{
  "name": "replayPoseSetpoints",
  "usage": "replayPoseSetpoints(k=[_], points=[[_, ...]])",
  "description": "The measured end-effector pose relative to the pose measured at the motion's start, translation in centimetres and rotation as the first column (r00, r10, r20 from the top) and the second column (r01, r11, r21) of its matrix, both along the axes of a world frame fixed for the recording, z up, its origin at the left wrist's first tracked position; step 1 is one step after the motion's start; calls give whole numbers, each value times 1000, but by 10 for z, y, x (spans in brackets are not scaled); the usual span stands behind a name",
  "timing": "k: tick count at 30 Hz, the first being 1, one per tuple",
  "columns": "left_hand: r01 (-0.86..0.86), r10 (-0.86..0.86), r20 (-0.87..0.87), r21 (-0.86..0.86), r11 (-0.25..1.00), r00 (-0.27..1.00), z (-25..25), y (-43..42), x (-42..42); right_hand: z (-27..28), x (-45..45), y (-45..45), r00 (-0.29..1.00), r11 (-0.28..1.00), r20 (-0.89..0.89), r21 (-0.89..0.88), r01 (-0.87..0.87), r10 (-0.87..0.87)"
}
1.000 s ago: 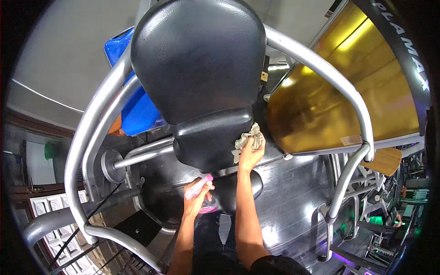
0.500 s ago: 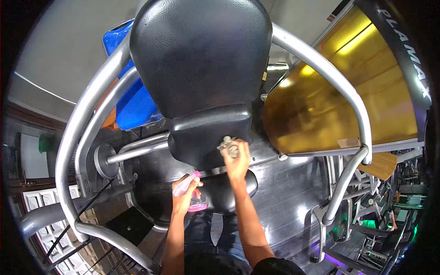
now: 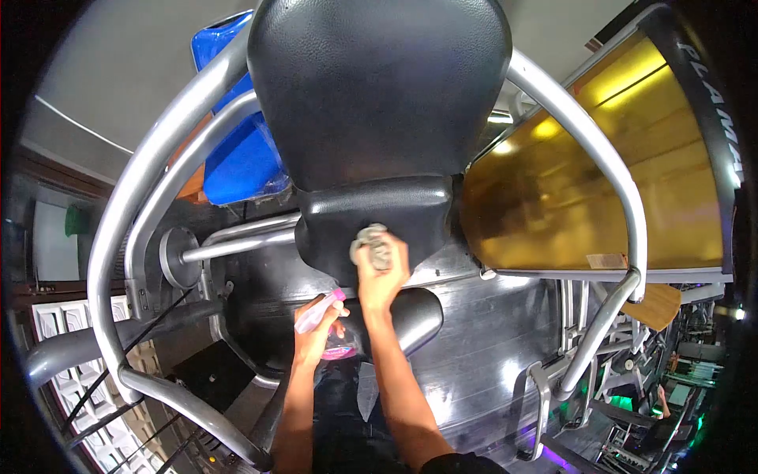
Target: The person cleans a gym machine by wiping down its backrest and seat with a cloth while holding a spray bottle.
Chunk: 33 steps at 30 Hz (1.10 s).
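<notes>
My right hand (image 3: 383, 272) is closed around a crumpled greyish cloth (image 3: 374, 246), pressed on the lower black padded seat (image 3: 339, 225) of a gym machine. Lower and to the left, my left hand (image 3: 314, 336) grips a spray bottle (image 3: 339, 347) with a pink trigger head and pink label. The bottle is held near my body, partly hidden by the fingers. Above the seat rises the large black backrest (image 3: 379, 95). A black rounded pad (image 3: 418, 316) sits below the seat, partly behind my right forearm.
Silver tube frames curve on the left (image 3: 110, 245) and right (image 3: 624, 182) of the seat. A gold-fronted panel (image 3: 584, 174) stands at right, a blue seat (image 3: 245, 162) at left. A weight-holder bar with a round plate (image 3: 180, 257) juts out at left. More gym equipment (image 3: 632, 371) fills the lower right.
My right hand has slid the cloth left across the seat. My left hand keeps the spray bottle in nearly the same place. The camera view has shifted slightly.
</notes>
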State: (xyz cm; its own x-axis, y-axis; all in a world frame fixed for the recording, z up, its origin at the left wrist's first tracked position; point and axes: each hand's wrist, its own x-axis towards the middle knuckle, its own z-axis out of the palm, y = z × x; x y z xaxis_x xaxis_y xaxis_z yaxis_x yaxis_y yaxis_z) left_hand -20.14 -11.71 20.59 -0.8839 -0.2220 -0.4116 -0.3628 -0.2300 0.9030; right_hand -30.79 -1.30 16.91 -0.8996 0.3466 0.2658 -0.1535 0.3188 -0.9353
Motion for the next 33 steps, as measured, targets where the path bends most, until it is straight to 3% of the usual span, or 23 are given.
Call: replayPoseSetpoints(k=[4,8,11,15,16,20,22,24,25,33], points=[[-31,31,7,67,997,1000,-9,-8,8,-4,10,6,976,957,70,193,-215,205],[-63,64,-7,75,995,998,-2,-9,12,9,-5,45,995,963,7,252,-96,97],[-76,77,-14,71,995,997,-6,-8,18,21,-19,57,997,984,12,159,75,-78],[-106,106,6,64,992,994,-2,-5,17,15,-17,31,995,990,-54,108,90,-85],[-114,113,7,65,991,994,0,-4,17,15,-14,17,997,998,-62,32,52,-50],[-106,103,38,95,990,994,2,-2,18,-12,8,-3,970,946,-39,236,-224,239],[-90,89,19,84,992,996,3,-3,19,-15,14,-2,959,925,-15,269,-268,282],[-102,103,4,115,988,995,1,-5,24,-10,13,7,926,845,136,379,-377,352],[-110,113,-9,147,983,994,0,-6,25,1,7,10,907,844,219,337,-416,360],[-149,153,-9,186,971,988,-10,-5,33,59,-23,2,943,874,80,358,-328,322]])
